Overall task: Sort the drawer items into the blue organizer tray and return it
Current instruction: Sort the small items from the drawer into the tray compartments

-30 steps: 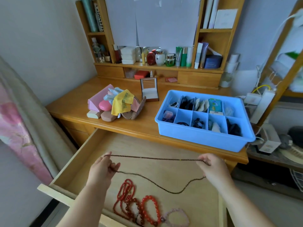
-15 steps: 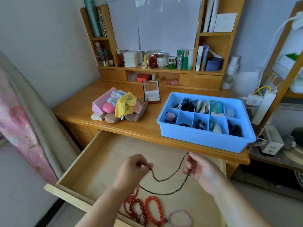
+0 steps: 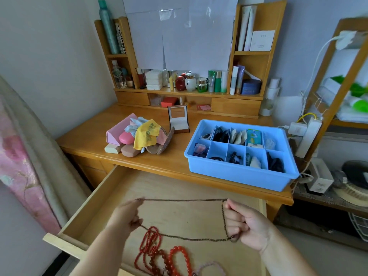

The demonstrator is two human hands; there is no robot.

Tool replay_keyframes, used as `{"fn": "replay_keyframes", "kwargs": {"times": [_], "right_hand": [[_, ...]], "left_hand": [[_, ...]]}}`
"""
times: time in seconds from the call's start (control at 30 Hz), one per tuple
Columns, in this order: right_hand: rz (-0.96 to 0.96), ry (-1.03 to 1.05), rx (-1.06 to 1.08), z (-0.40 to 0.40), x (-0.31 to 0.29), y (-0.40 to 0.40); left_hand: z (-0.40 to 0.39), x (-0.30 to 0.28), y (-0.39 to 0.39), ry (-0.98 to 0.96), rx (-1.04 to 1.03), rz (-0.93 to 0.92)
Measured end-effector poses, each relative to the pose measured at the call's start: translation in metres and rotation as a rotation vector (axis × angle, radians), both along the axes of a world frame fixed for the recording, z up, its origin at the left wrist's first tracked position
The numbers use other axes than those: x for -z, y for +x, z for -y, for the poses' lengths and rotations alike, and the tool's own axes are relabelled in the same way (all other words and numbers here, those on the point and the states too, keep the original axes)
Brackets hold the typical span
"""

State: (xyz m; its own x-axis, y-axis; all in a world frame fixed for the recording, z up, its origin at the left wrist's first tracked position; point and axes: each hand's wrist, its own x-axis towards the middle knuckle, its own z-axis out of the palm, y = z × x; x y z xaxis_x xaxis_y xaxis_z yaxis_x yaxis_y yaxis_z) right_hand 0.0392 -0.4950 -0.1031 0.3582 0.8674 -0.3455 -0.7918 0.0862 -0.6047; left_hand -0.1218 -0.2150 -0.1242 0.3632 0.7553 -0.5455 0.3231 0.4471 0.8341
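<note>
Above the open wooden drawer [image 3: 95, 198] I hold a long string of small brown beads [image 3: 183, 200], stretched level between both hands. My left hand [image 3: 127, 216] pinches its left end and my right hand [image 3: 247, 224] grips its right end; a slack loop of it hangs below between them. On the drawer floor near the front lie red bead bracelets [image 3: 159, 253] and a pale pink bracelet [image 3: 211, 267]. The blue organizer tray [image 3: 235, 174], with small items in its compartments, stands on the desktop at the right, beyond the drawer.
A heap of pink cases, a yellow cloth [image 3: 147, 133] and a brown case lies on the desktop at the left. An open jewellery box [image 3: 178, 120] stands behind it. Shelves of bottles line the back. A side rack with power strip and cables stands right.
My hands came together half a second ago, folding the string, and have now moved apart again, pulling a doubled length of it taut. The view has shifted slightly.
</note>
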Motion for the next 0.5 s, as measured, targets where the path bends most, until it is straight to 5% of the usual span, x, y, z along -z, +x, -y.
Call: {"fn": "replay_keyframes", "kwargs": {"times": [0.1,0.2,0.33,0.43,0.5], "right_hand": [[-0.119,0.066,0.097,0.007,0.003,0.011],[-0.122,0.022,0.202,0.000,0.006,0.011],[-0.095,0.040,0.313,-0.023,0.000,0.000],[0.058,0.008,0.260,-0.039,-0.007,-0.009],[0.220,-0.076,0.144,-0.044,-0.010,-0.015]], "left_hand": [[-0.018,0.022,-0.032,-0.262,-0.216,0.092],[-0.007,0.022,-0.030,-0.093,-0.121,-0.005],[0.049,-0.012,0.003,0.725,0.479,-0.163],[0.099,-0.038,0.026,0.930,1.002,-0.082],[0.120,-0.048,0.040,0.920,1.108,0.017]]}}
